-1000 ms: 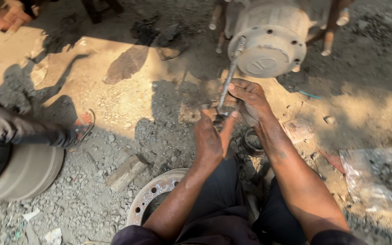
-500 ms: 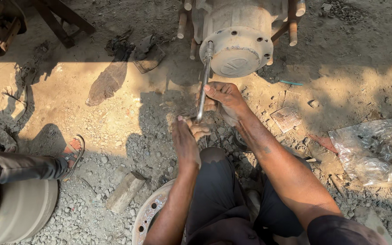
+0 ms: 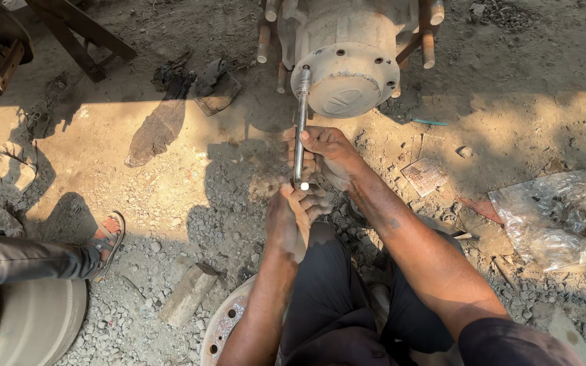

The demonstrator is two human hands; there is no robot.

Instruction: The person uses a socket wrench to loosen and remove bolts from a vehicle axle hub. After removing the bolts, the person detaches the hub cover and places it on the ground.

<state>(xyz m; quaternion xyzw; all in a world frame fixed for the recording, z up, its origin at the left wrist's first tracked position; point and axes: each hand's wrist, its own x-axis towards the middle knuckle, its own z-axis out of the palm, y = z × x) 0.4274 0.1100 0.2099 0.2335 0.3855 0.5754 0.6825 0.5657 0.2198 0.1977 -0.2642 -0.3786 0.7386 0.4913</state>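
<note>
Steel rod (image 3: 300,129) runs from the hub (image 3: 347,68) face down to both hands: right hand (image 3: 330,154) has its fingers wrapped round the shaft, left hand (image 3: 291,215) presses flat-fingered against the lower end. Gravel lies open left of the rod; a plastic bag (image 3: 557,220) lies well apart at right.

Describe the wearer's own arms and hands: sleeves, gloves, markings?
Both arms are bare to above the elbow, with no gloves, watch or rings showing. The left hand and right hand look smeared with dark grease or dirt. The right forearm carries a small dark mark, possibly a tattoo; too small to tell. A dark sleeve edge shows at the right upper arm.
</note>
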